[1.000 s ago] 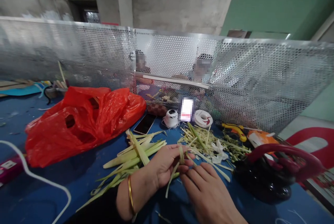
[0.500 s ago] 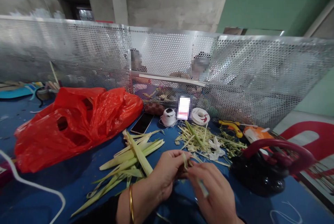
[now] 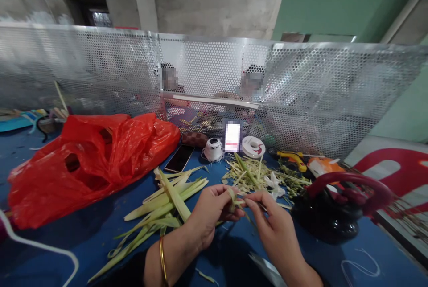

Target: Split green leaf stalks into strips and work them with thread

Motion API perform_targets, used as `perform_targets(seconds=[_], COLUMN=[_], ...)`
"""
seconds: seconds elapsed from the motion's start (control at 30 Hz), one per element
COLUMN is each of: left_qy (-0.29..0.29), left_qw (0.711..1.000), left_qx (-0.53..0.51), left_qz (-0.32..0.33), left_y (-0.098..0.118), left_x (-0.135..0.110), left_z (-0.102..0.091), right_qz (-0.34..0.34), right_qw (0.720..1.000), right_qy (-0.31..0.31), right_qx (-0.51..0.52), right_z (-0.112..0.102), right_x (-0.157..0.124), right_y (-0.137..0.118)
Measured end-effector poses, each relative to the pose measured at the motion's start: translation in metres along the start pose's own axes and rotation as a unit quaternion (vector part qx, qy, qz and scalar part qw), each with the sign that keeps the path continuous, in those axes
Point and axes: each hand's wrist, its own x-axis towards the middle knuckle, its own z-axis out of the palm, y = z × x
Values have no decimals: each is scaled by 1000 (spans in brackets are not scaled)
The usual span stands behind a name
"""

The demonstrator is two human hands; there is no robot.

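My left hand, with a gold bangle on its wrist, is closed around a small folded loop of pale green leaf strip. My right hand pinches the same strip from the right, fingers pressed together at its end. Both hands hover just above the blue table, near its front middle. A bundle of long green leaf strips lies just left of my left hand. A pile of leaf trimmings lies right behind my hands.
A crumpled red plastic bag fills the left. A phone, a white thread spool and a tape roll sit by the perforated metal screen, with people behind it. A black basket with a red handle stands right. A white cord lies front left.
My right hand has risen from lying flat below the strip to pinching it at the level of my left hand. The camera view has drifted slightly right.
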Motion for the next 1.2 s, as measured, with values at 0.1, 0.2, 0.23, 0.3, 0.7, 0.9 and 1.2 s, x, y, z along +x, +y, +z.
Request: perform_targets(seconds=[0.1,0.2,0.23,0.3,0.7,0.9,1.2], left_qy=[-14,-33,-42,-59,-51,-43,-94], left_qw=[1000,999,998,994,976,996,991], left_qx=[2,-16,-30,-67,-165,-71,79], left_qz=[-10,-27,-36,-57,-135,-36,-48], left_y=[0,1,1,3,14,5,5], left_x=[0,0,-1,-1,0,0,-11], left_z=[-1,-3,-4,-6,-9,-8,2], right_qz=[-44,-109,-132,-185,-355,-394,-69], right_qw=[998,989,984,970,909,904,996], right_qy=[20,30,29,32,52,17,-6], right_qx=[-49,-98,-115,-152,-213,-166,47], right_z=[-2,-4,-5,-7,-18,-25,-17], right_x=[3,5,6,8,17,12,14], right_y=[3,4,4,3,5,1,-10])
